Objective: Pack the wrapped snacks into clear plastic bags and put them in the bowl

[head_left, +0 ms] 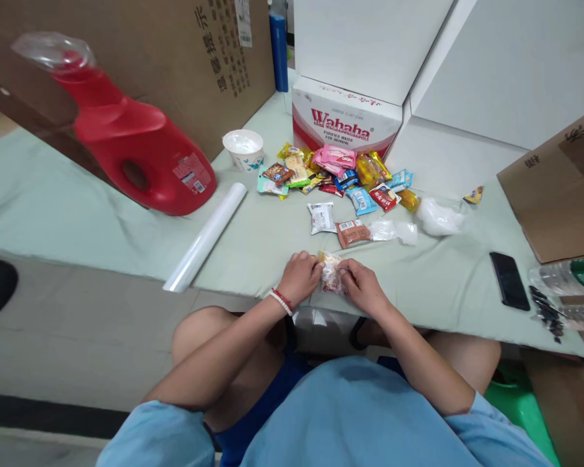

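Note:
Near the table's front edge, a small snack packet in clear, partly yellow and red wrapping sits between my hands. My left hand, with a red and a white bracelet at its wrist, pinches the packet's left side. On the opposite side, the curled fingers of my right hand grip the packet's right edge. Just beyond lie a white packet and a brown packet. Clear crumpled plastic touches the brown one on its right.
Behind is a pile of colourful wrapped snacks before a Wahaba carton. Leftward are a paper bowl, a plastic film roll and a red jug. A plastic bag, phone and bottles lie right.

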Demonstrator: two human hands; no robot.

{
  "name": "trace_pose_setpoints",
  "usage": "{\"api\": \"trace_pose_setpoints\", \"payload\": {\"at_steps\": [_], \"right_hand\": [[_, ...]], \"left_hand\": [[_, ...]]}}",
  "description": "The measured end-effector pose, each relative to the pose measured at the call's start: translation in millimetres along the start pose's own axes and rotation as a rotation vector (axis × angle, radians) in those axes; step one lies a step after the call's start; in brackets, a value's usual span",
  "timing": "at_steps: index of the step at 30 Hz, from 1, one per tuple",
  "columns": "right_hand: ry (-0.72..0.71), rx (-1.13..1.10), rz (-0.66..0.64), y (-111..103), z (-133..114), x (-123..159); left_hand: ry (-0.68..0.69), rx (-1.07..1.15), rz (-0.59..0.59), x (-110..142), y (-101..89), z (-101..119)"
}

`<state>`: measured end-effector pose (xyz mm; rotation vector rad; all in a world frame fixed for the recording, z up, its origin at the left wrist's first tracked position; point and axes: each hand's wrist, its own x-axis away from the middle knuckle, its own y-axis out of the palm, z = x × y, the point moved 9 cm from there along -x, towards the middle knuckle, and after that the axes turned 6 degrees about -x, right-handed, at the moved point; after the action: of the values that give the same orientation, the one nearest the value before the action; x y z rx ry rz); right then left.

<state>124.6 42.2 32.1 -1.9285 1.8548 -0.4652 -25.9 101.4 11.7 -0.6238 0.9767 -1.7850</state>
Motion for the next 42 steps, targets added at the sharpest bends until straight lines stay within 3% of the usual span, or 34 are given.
{"api": "trace_pose_setpoints", "payload": {"at_steps": [2,5,8,12,16,18,19,23,25,27,30,34,39,42], "right_hand": [[0.066,-0.096,0.008,-1.3,1.7,8.4],[0.220,-0.423,0.031,-3.0,8.6,26.5],[0.322,-0.807,0.047,-1.7,12.3,43.0],[0.404,-1.005,0.162,-5.8,27.3,55.7],[0.453,-1.058,0.344,-30.5,57.1,72.5],[0.414,-1.043,0.474,-71.2,76.9,82.4],[0.370,-1.029,0.577,-102.8,88.9,88.3],[0.156,-0.996,1.042,-261.1,146.4,109.3],[0.203,-1.027,1.155,-322.6,184.0,99.9],[0.355,-1.027,1.249,-363.3,223.0,79.2],[0.515,-0.976,1.337,-395.6,267.3,34.4],[0.557,-0.940,1.345,-414.2,306.8,-30.4],[0.557,-0.882,1.297,-437.5,335.7,-99.9],[0.549,-0.817,1.260,-457.7,340.4,-130.3]], "left_hand": [[0.034,0.132,0.023,4.6,-0.3,11.3],[0.113,0.299,0.181,20.5,-15.2,34.8],[0.411,0.227,0.263,45.1,-17.8,80.2],[0.796,0.039,0.150,71.6,14.8,129.5],[0.998,0.036,0.022,77.8,31.4,143.4],[0.954,0.048,0.019,67.6,29.7,136.0],[0.899,0.041,0.025,59.4,29.4,129.2],[0.778,-0.119,-0.039,34.9,48.8,106.6],[0.781,-0.175,-0.041,30.3,57.8,103.7],[0.791,-0.178,-0.016,28.1,60.9,105.4],[0.800,-0.127,0.028,24.2,57.5,110.9],[0.785,-0.072,0.040,16.8,51.2,114.5],[0.735,-0.028,0.051,13.6,53.5,107.2],[0.761,0.017,0.148,15.2,56.1,100.8]]}}
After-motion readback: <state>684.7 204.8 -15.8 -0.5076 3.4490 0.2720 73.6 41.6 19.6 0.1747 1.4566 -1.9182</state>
